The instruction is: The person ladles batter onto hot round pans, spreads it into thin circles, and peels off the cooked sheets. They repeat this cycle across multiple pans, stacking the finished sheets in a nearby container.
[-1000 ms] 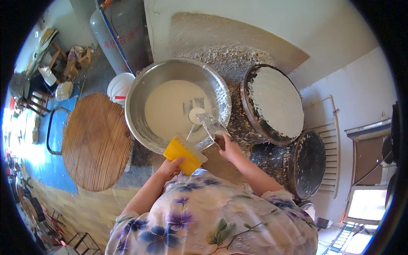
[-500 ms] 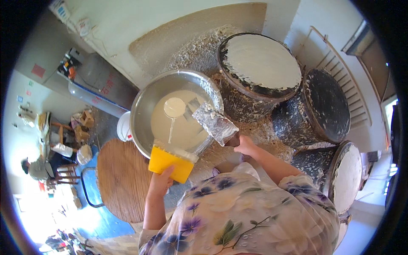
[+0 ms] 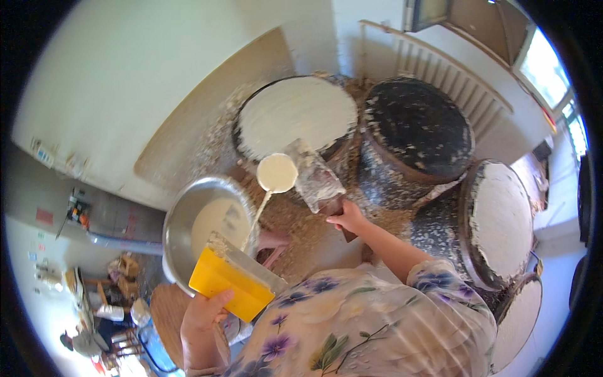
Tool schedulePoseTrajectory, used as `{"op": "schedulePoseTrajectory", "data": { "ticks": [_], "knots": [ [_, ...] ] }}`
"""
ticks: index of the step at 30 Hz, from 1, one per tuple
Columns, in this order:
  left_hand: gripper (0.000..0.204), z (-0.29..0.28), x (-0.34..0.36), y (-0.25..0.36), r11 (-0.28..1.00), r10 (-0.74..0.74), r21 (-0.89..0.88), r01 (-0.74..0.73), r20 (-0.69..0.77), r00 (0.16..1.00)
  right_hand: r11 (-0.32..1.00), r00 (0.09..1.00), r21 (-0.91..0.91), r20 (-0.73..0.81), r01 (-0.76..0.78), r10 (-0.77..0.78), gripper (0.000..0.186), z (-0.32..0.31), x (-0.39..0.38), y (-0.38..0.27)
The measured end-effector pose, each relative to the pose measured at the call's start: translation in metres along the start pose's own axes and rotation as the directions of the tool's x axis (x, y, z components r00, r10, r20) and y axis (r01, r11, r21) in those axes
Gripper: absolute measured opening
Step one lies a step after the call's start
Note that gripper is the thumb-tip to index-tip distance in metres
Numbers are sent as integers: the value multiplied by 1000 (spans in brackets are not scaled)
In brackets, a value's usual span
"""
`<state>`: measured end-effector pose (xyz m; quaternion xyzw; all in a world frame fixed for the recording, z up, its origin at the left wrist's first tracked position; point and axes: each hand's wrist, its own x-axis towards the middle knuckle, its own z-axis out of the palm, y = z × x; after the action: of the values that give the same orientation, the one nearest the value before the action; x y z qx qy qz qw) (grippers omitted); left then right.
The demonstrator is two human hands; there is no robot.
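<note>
My left hand (image 3: 204, 311) is closed round a yellow scraper (image 3: 232, 279) with batter along its far edge. A ladle (image 3: 277, 173) full of cream batter moves with that hand. Its coated handle runs down behind the scraper, where the grip is hidden. The ladle's bowl hangs between the steel basin (image 3: 173, 226) and the far round griddle (image 3: 298, 113), which is spread with pale batter. In my right hand (image 3: 350, 218) is a broad, batter-crusted scraper (image 3: 314, 179) by its brown handle. Its blade lies beside the ladle bowl, its tip near the griddle's front rim.
A black griddle (image 3: 421, 125) with scattered crumbs stands right of the far one. Two more batter-covered griddles, a nearer one (image 3: 499, 220) and another (image 3: 518, 320), are at the right. A wooden round top (image 3: 169, 314) is at lower left. A person (image 3: 88, 342) sits far left.
The ladle has risen out of the basin, full, and moved right toward the far griddle. My view has turned right, so the basin sits further left. Both scrapers are still held.
</note>
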<state>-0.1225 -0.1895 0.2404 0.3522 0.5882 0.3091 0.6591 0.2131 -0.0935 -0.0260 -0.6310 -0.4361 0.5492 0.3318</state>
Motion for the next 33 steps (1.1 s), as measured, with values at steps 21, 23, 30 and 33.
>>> {"op": "schedulePoseTrajectory", "data": {
  "ticks": [21,23,30,33],
  "knots": [
    [27,361,217,-40,275,338,592,-758,678,652,724,959,682,-259,98,115,9,-276,-124,55],
    [22,368,218,-39,560,403,375,-739,657,638,806,936,586,-326,90,132,9,-285,-134,68],
    [28,370,217,-18,986,-75,-56,158,697,713,997,791,-22,-610,-72,44,42,-338,-104,115],
    [29,348,216,-1,925,-207,-110,365,658,724,877,868,-415,-497,-241,4,46,-370,-103,127]
  ]
}}
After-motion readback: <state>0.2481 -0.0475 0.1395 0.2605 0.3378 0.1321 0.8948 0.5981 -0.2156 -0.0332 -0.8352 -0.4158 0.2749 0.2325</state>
